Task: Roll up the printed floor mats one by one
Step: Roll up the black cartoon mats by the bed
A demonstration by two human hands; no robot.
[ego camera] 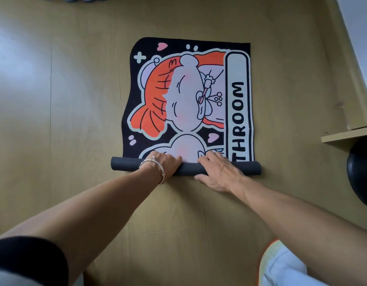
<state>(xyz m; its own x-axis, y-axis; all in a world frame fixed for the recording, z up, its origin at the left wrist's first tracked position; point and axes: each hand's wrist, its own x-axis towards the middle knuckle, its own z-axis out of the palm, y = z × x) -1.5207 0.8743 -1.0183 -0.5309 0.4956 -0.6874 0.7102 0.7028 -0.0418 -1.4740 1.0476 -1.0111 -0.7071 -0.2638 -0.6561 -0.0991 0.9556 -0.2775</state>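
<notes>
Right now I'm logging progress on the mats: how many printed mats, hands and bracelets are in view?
Black cartoon-printed floor mat, partly rolled: 1
Bare hands on the roll, left hand and right hand: 2
Silver wire bracelet on the left wrist: 1
Total: 4

1. We see the mat [191, 100] lying flat on the floor [75, 100].
2. Its near end is a roll [186, 167].
3. Our left hand [165, 162] and right hand [216, 170] rest on the roll, side by side.
4. A shelf [343, 136] sits far right.
</notes>
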